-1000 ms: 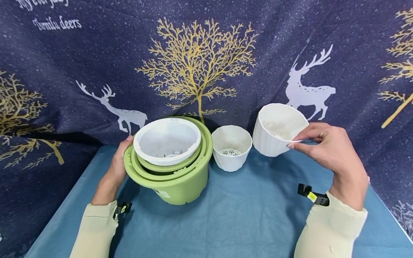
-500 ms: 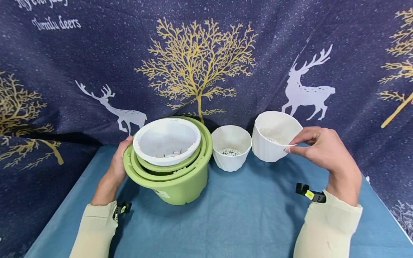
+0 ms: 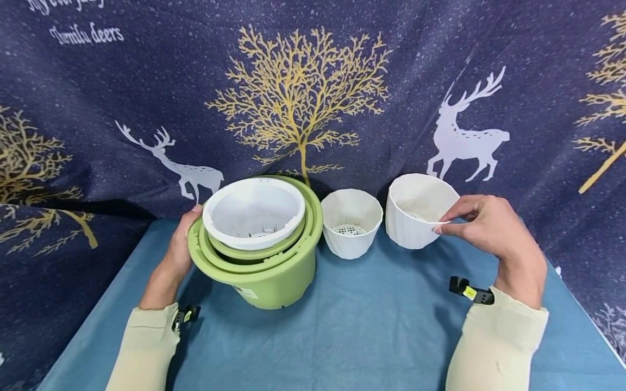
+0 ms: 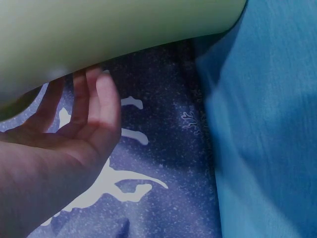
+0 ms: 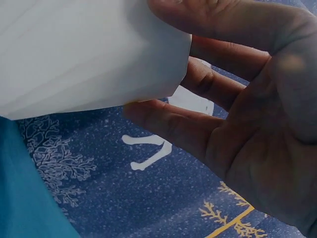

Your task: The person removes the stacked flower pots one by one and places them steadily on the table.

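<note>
In the head view my right hand pinches the near right rim of a white faceted flowerpot, thumb outside and fingers over the edge. The right wrist view shows the same white flowerpot with my fingers at its rim. At the left, my left hand holds the side of a big green flowerpot at its rim. In the left wrist view the curled fingers meet the green wall. Nested inside are a smaller green pot and a white round pot on top.
Between the two held pots stands another white faceted pot with a perforated bottom. A blue cloth covers the table. Behind rises a dark blue hanging cloth printed with deer and golden trees.
My right hand has lowered the white flowerpot toward the table and moved slightly left, and the pot has turned more upright. My left hand and the green stack have stayed put.
</note>
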Action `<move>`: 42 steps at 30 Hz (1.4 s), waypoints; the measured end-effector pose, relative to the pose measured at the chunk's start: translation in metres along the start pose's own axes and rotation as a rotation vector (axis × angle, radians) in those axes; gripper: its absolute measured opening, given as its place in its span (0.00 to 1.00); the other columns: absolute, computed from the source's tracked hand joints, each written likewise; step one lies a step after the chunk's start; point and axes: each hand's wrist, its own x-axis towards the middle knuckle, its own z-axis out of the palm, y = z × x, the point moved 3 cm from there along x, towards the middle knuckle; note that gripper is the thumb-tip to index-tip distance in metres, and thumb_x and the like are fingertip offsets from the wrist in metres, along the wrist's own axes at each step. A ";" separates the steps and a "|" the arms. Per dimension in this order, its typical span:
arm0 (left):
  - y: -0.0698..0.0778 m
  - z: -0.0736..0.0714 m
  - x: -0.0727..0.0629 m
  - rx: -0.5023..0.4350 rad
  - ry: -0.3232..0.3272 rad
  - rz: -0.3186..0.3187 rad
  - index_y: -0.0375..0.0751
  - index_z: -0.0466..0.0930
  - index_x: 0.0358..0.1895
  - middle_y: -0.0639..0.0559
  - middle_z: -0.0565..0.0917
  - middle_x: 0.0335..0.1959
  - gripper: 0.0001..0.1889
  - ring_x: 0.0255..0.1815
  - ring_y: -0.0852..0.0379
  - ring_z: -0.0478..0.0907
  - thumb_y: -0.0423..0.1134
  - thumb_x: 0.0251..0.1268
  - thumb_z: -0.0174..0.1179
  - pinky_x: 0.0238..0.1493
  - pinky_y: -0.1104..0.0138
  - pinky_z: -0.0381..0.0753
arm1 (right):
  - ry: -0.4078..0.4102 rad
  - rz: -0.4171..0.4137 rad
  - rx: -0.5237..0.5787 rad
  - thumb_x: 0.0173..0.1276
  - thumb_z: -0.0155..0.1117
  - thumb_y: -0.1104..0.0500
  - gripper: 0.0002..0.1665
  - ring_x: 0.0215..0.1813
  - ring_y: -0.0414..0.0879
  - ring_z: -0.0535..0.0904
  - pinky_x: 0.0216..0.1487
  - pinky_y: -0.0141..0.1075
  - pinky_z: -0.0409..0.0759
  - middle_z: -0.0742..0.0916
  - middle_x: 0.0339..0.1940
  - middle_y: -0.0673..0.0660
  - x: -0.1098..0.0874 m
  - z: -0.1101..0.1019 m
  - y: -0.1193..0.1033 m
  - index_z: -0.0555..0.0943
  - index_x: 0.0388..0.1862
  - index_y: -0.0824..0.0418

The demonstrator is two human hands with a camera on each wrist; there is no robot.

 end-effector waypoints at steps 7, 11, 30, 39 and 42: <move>0.000 0.001 0.001 0.009 -0.009 0.010 0.51 0.83 0.52 0.57 0.89 0.38 0.24 0.37 0.67 0.85 0.55 0.90 0.35 0.49 0.75 0.79 | -0.034 0.019 0.011 0.59 0.86 0.54 0.06 0.34 0.38 0.81 0.33 0.33 0.77 0.92 0.35 0.48 0.002 0.002 0.005 0.94 0.32 0.48; 0.000 0.001 0.002 0.010 -0.016 0.013 0.51 0.83 0.52 0.57 0.89 0.37 0.24 0.36 0.66 0.85 0.55 0.90 0.35 0.48 0.75 0.80 | -0.039 0.011 0.010 0.59 0.86 0.54 0.06 0.36 0.35 0.80 0.34 0.31 0.77 0.92 0.36 0.48 0.003 0.004 0.007 0.93 0.31 0.48; -0.001 0.001 0.001 0.014 0.005 0.005 0.52 0.83 0.50 0.57 0.88 0.36 0.24 0.36 0.67 0.85 0.56 0.89 0.36 0.47 0.75 0.80 | -0.095 -0.005 0.012 0.60 0.85 0.56 0.05 0.40 0.35 0.78 0.40 0.30 0.75 0.92 0.38 0.49 0.008 0.015 0.019 0.93 0.31 0.48; -0.001 0.000 0.000 0.031 0.008 0.010 0.51 0.83 0.50 0.57 0.88 0.36 0.24 0.36 0.67 0.85 0.56 0.90 0.35 0.48 0.75 0.79 | -0.108 0.012 0.013 0.60 0.85 0.57 0.05 0.41 0.43 0.80 0.39 0.34 0.76 0.91 0.39 0.51 0.009 0.019 0.023 0.93 0.32 0.50; -0.001 0.000 0.000 0.029 0.011 0.006 0.52 0.83 0.50 0.58 0.88 0.36 0.24 0.36 0.67 0.85 0.56 0.89 0.35 0.48 0.76 0.79 | -0.125 0.016 0.019 0.60 0.85 0.57 0.05 0.41 0.44 0.80 0.39 0.34 0.77 0.92 0.40 0.51 0.009 0.020 0.024 0.93 0.32 0.50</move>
